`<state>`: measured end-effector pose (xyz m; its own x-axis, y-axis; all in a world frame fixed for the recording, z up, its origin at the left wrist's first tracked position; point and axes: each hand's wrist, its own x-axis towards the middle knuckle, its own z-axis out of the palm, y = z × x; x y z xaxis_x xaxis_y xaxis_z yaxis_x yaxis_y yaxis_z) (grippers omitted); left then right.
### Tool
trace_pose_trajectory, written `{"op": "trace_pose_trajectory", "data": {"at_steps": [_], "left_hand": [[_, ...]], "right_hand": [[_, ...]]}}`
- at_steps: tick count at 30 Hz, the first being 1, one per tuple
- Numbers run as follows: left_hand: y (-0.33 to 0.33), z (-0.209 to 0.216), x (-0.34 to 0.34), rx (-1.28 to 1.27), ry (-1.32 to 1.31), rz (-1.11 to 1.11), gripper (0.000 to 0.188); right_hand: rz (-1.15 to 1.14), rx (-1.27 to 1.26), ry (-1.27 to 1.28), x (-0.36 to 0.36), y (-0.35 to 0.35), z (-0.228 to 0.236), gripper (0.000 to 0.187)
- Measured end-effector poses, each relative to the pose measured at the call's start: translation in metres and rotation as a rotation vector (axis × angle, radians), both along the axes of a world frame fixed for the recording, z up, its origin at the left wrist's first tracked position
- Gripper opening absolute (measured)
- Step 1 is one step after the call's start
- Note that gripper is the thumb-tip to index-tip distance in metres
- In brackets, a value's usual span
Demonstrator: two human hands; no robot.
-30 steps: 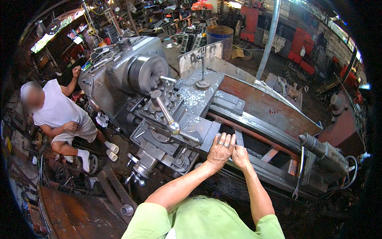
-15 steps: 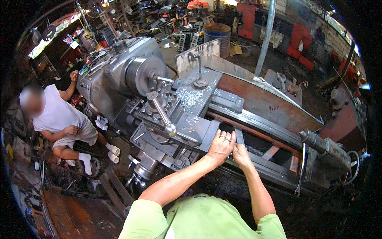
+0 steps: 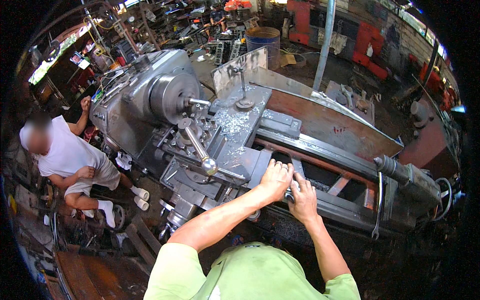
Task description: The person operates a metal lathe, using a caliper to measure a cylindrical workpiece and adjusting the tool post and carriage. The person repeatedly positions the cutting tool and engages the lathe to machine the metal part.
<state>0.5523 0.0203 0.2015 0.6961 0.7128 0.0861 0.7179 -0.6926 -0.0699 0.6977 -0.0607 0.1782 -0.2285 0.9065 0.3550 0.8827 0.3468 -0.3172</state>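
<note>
My left hand (image 3: 276, 181) lies over the right end of the lathe carriage (image 3: 256, 167). Its fingers are bent and close together, with rings on them; what lies under them is hidden. Beside it, almost touching, my right hand (image 3: 303, 201) rests over the front rail of the lathe bed (image 3: 340, 209), fingers stretched out and slightly apart. A small dark gap with a bit of metal shows between the two hands. To the left, the tool post lever (image 3: 198, 147) ends in a shiny ball. Behind it the chuck (image 3: 173, 97) looks blurred round its rim.
Metal chips (image 3: 235, 122) cover the cross slide, where a round-based stand (image 3: 244, 103) is placed. The tailstock (image 3: 407, 175) sits at the right, a wrench (image 3: 378, 210) hanging near it. A person (image 3: 75, 162) in white sits at the left, one hand by the headstock (image 3: 130, 105).
My right hand has unfolded from a closed grip beside the left hand and now has its fingers stretched out. The left hand stays at nearly the same spot. The view has shifted slightly.
</note>
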Motion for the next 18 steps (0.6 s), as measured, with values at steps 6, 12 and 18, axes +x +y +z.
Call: {"op": "trace_pose_trajectory", "data": {"at_steps": [6,12,18], "left_hand": [[0.011,0.013,0.001,-0.18,0.028,-0.036,0.078],[0.024,0.028,0.003,-0.35,0.079,-0.055,0.068],[0.039,0.046,0.01,-0.551,0.239,-0.046,0.077]], "right_hand": [[-0.051,0.194,0.031,-0.013,0.014,-0.022,0.063],[-0.035,0.289,0.035,-0.014,0.027,-0.023,0.047],[0.094,0.194,0.099,-0.006,0.032,-0.01,0.045]]}}
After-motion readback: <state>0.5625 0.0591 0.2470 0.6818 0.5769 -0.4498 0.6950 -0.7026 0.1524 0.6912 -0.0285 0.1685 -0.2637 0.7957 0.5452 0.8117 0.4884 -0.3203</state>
